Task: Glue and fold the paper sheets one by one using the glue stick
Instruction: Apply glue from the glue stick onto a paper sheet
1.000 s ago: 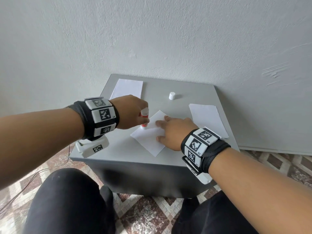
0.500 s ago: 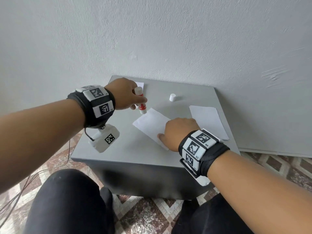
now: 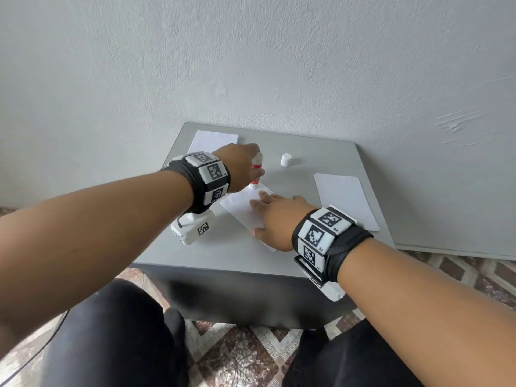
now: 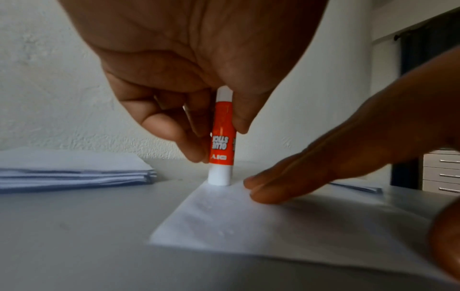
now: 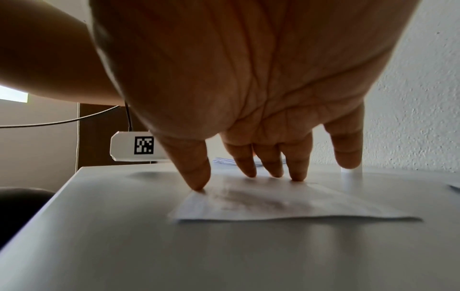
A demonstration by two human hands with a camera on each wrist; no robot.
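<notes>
Glue stick point(image 4: 222, 137) upright, pinched in the left hand point(image 3: 242, 166), tip down on the sheet's point(image 3: 243, 209) far corner. Right hand point(image 3: 279, 216) flat, fingers point(image 5: 271, 165) straight and slightly spread, pinning paper just right of the stick.

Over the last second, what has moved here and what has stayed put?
The left hand, gripping the glue stick, swept it from the sheet's near part out to its far corner, where the tip now rests. The right hand went on pressing the sheet flat, fingers shifting slightly. Cap and both paper stacks stayed.

Matt paper sheet point(image 3: 245, 210) — smooth grey table point(image 3: 321, 163).
</notes>
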